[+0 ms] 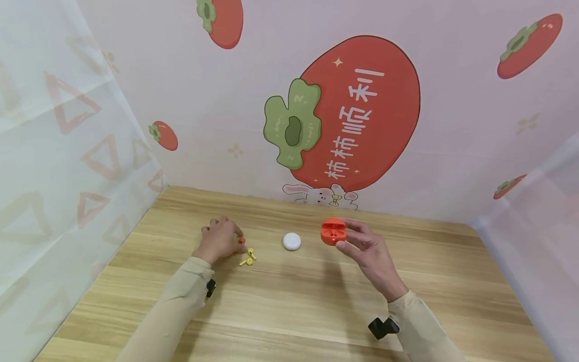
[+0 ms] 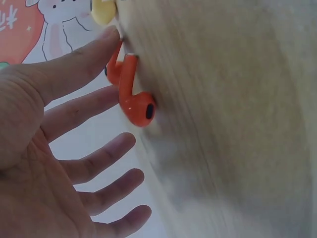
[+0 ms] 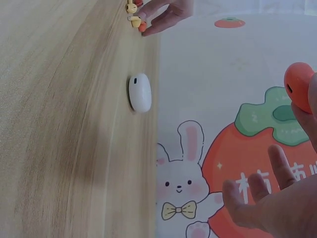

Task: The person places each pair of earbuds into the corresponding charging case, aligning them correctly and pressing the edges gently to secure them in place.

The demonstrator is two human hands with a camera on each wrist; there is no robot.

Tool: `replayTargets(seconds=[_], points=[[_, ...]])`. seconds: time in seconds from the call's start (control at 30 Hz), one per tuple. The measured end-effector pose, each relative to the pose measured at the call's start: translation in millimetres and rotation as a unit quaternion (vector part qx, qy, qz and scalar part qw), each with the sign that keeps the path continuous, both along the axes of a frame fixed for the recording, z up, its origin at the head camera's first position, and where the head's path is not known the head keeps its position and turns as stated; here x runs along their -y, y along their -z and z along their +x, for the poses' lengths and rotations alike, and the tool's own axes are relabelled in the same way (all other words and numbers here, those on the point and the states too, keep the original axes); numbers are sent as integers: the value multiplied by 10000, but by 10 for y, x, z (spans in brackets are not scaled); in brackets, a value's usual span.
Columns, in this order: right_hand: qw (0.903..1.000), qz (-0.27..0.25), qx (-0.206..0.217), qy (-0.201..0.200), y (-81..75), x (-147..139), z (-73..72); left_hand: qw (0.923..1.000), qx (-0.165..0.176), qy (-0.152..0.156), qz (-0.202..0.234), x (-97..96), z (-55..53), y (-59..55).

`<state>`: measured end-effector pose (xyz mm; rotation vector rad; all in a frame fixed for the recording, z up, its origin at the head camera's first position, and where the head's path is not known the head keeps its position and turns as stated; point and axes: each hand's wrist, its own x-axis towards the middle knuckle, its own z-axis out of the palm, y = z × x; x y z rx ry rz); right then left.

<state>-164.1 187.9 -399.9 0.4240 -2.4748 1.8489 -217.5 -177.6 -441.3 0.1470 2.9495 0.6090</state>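
My left hand [image 1: 220, 239] is low over the table's left side, beside two red earbuds. The left wrist view shows its thumb and fingers spread and mostly straight around them. The nearer red earbud [image 2: 136, 110] partly covers the farther one [image 2: 114, 74]; I cannot tell whether the fingertips touch either. My right hand [image 1: 373, 254] holds a red earbud charging case [image 1: 333, 240] above the table between thumb and fingers. Its lid is raised and the hollows inside face me. In the right wrist view the case [image 3: 298, 84] is cut off by the frame's edge.
Two yellow earbuds [image 1: 249, 262] lie just right of my left hand. A closed white round case [image 1: 291, 242] sits on the wooden table [image 1: 289, 311] between my hands. Printed cloth walls [image 1: 452, 125] border the table at the back and sides.
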Motion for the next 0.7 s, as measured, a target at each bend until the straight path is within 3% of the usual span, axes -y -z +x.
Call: replayTargets(seconds=[0.3, 0.7], points=[[10000, 68, 15, -6, 7, 13, 2, 9997, -234, -45, 28, -21, -9, 37], [10000, 69, 61, -1, -1, 27, 19, 9978, -511, -11, 427, 0, -14, 43]])
